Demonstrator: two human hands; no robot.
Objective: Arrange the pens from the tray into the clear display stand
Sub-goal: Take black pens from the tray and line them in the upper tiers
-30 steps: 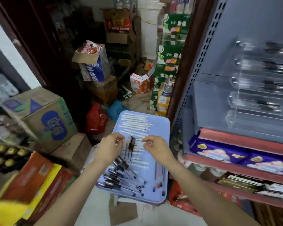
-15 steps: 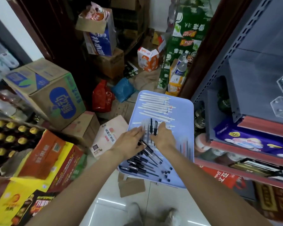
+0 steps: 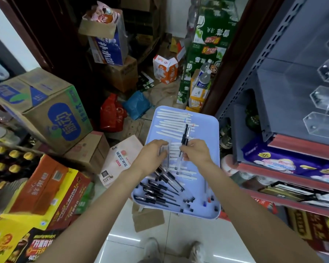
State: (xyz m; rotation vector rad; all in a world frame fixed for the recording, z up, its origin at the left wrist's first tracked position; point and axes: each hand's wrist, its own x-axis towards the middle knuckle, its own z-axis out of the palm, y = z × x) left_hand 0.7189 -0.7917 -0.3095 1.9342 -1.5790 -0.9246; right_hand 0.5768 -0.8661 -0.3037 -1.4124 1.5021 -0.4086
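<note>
both hands were down over the middle of the tray (image 3: pixel 213 209), which sat low in the aisle beside the shelf unit (image 3: pixel 273 120); her right hand (image 3: pixel 197 151) had closed its fingers round a small bunch of clear black-capped pens (image 3: pixel 184 141), their capped ends sticking up past the knuckles and away from her, while the left hand (image 3: pixel 152 154) lay with curled fingers on what looked like a clear packet or a few more pens, though i couldn't tell exactly what it gripped. a second before, the two hands had only been picking among the loose pens flat on the tray; now a bunch was gathered and lifted clear in the right hand, so i'd say the collecting step was about done and the carry to the stand came next. plenty stayed behind: a row of white pens (image 3: pixel 174 118) at the far end, a fan of black pens (image 3: pixel 156 192) at the near end. the clear display stand (image 3: pixel 323 120) sat up on the shelf to her right, well apart from the tray, its lower tiers looking unfilled, so most of the job was left
</note>
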